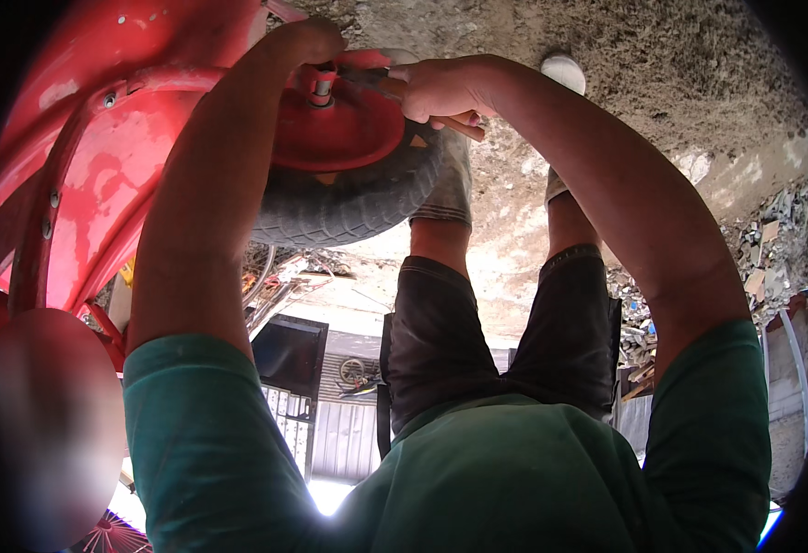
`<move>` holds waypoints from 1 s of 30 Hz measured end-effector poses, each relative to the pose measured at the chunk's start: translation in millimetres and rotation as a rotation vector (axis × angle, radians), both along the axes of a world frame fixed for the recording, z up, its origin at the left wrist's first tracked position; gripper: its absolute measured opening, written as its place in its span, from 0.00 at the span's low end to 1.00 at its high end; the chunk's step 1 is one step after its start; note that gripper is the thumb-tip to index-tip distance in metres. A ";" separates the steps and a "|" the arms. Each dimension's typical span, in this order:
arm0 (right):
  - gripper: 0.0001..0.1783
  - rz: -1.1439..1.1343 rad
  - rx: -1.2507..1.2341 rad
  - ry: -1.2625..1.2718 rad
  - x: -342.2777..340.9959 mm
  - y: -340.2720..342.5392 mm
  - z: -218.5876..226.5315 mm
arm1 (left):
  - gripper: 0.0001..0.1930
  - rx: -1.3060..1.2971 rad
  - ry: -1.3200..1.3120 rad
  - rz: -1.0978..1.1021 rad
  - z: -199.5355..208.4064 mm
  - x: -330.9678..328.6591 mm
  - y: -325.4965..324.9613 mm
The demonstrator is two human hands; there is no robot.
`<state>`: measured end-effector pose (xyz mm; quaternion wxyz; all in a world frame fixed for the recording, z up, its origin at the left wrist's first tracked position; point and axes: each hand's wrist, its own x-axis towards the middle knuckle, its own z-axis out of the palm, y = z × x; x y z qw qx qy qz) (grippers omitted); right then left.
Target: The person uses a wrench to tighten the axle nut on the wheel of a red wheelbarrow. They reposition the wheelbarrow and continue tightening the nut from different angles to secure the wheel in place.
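A wheel with a black treaded tyre (353,205) and a red rim (348,138) is in front of me at the upper middle. A short metal-and-red axle end (322,89) stands out of its hub. My right hand (442,89) is closed round the wooden handle (465,128) of a tool over the rim's right side. The tool's dark end lies toward the hub, and I cannot make out its kind. My left hand (310,39) is at the far side of the hub, bent over it. Its fingers are mostly hidden, so their grip does not show.
Large red metal panels and frame bars (100,194) rise at the left, close to my left arm. A pale round object (563,72) lies on the dirt ground beyond my right forearm. Rubble (772,244) is heaped at the right. A blurred round patch covers the lower left.
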<state>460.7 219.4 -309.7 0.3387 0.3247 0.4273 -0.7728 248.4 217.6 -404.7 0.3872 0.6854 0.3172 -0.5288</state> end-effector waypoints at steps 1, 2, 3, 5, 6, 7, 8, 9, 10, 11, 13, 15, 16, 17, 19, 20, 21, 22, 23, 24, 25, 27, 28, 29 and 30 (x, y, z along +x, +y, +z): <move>0.40 0.117 0.017 0.029 -7.8 6.3 5.6 | 0.12 -0.010 -0.020 -0.087 -2.6 -3.4 -2.0; 0.38 0.229 0.136 0.068 -13.2 1.7 4.0 | 0.12 -0.034 -0.029 -0.032 -7.1 -4.7 0.0; 0.37 0.343 0.255 0.110 -21.4 -4.5 3.9 | 0.12 -0.060 -0.034 0.024 -7.5 -6.0 2.8; 0.31 0.497 0.550 0.130 -26.8 -15.0 8.1 | 0.11 -0.096 -0.039 0.003 -7.0 -1.8 6.7; 0.28 0.577 0.690 0.116 -28.5 -20.3 9.5 | 0.12 -0.110 -0.043 -0.076 4.1 9.9 9.3; 0.27 0.531 0.923 0.076 -21.3 -29.1 12.8 | 0.12 -0.123 -0.048 -0.155 11.9 19.9 12.4; 0.25 0.477 1.163 0.048 -18.7 -33.8 21.3 | 0.12 -0.110 -0.060 -0.166 9.8 15.2 10.9; 0.24 0.588 1.227 0.123 -17.9 -32.1 29.6 | 0.12 -0.097 -0.074 -0.176 8.1 9.4 8.8; 0.23 0.540 1.205 0.111 -17.5 -34.6 30.1 | 0.11 -0.085 -0.088 -0.187 6.0 4.0 6.1; 0.23 0.494 1.183 0.098 -16.8 -36.4 31.5 | 0.11 -0.082 -0.120 -0.170 5.6 1.6 5.0; 0.23 0.426 1.041 0.096 -8.9 -34.2 29.4 | 0.11 -0.079 -0.182 -0.137 3.0 -2.2 3.2; 0.23 0.378 0.801 0.104 2.2 -15.2 41.6 | 0.15 -0.035 -0.131 0.057 0.1 -4.2 4.1; 0.24 0.750 0.845 0.383 -1.5 -16.7 26.2 | 0.18 -0.014 -0.104 0.153 -1.5 -5.2 5.0; 0.25 1.116 0.867 0.670 -6.7 -16.7 1.2 | 0.19 -0.013 -0.088 0.195 -6.2 -8.8 5.7; 0.31 0.623 0.411 0.254 -4.1 -10.9 4.5 | 0.21 -0.018 -0.033 0.307 -16.6 -30.3 -7.6; 0.34 0.354 0.251 0.039 3.8 -7.1 3.1 | 0.19 -0.027 -0.049 0.248 -13.2 -21.8 -6.5; 0.35 0.290 0.217 0.019 10.0 -5.1 -3.8 | 0.18 -0.030 -0.069 0.181 -3.1 -7.0 1.4; 0.32 0.237 0.192 0.019 15.8 -4.0 -10.7 | 0.17 -0.033 -0.089 0.114 3.8 5.1 7.6; 0.29 0.191 0.170 0.039 14.9 -2.1 -12.9 | 0.16 -0.010 -0.112 0.040 2.2 -0.3 6.0; 0.23 0.156 0.156 0.078 13.9 -0.8 -15.0 | 0.15 0.012 -0.134 -0.034 0.5 -5.2 3.6; 0.17 0.122 0.141 0.116 12.1 0.0 -17.0 | 0.14 0.034 -0.157 -0.108 -1.1 -10.7 1.8; 0.16 0.045 0.098 0.111 12.8 -2.7 -25.3 | 0.14 -0.008 -0.140 -0.173 1.6 -2.5 6.2; 0.16 0.007 0.076 0.108 13.7 -4.3 -29.1 | 0.14 -0.028 -0.133 -0.205 3.3 1.4 8.2; 0.19 -0.001 0.033 0.099 12.9 -4.7 -30.1 | 0.14 -0.027 -0.117 -0.182 4.4 2.1 7.9; 0.23 -0.010 -0.009 0.090 12.0 -5.1 -31.0 | 0.14 -0.026 -0.102 -0.160 5.5 2.9 7.6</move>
